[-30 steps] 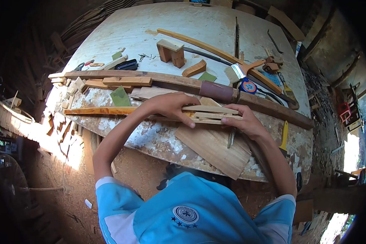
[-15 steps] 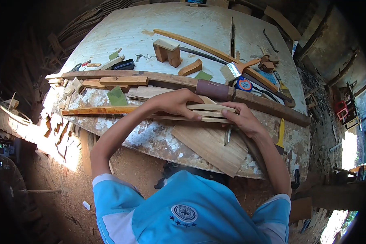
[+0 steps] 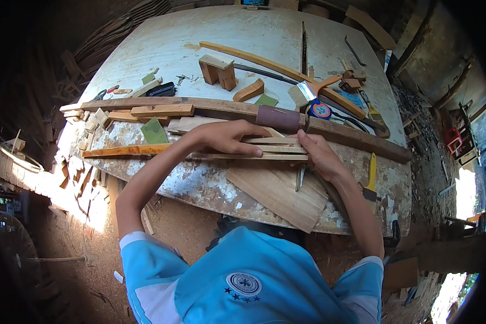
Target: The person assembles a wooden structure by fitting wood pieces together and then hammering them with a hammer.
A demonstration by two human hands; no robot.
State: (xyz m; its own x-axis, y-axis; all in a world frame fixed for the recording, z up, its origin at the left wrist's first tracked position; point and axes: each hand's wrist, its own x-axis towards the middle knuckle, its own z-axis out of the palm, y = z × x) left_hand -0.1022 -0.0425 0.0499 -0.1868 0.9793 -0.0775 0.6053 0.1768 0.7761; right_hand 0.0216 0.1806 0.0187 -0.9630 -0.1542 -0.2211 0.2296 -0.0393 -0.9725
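Observation:
Several thin wooden strips (image 3: 278, 149) lie stacked side by side between my hands. My left hand (image 3: 233, 138) is wrapped over the stack, thumb on the near side. At the strips' right end my right hand (image 3: 317, 154) is closed, thumb raised; its lower fingers are partly hidden. Beneath them a flat wooden board (image 3: 278, 191) rests on the worktable (image 3: 200, 189), with a narrow metal tool (image 3: 300, 178) under my right hand. An orange-brown wooden piece (image 3: 121, 151) extends left of my left forearm. Just behind the strips is a brown sandpaper roll (image 3: 278, 119).
A long wooden beam (image 3: 356, 139) crosses the table behind my hands. Farther back are a wide paintbrush (image 3: 313, 89), a blue tape measure (image 3: 321, 110) and a small wooden stand (image 3: 218, 70). A yellow-handled brush (image 3: 371, 178) lies at right, small blocks (image 3: 97, 119) at left.
The strips' right ends have come closer to level. My right hand has shifted slightly, its thumb now pointing up at their ends. My left hand still grips the stack.

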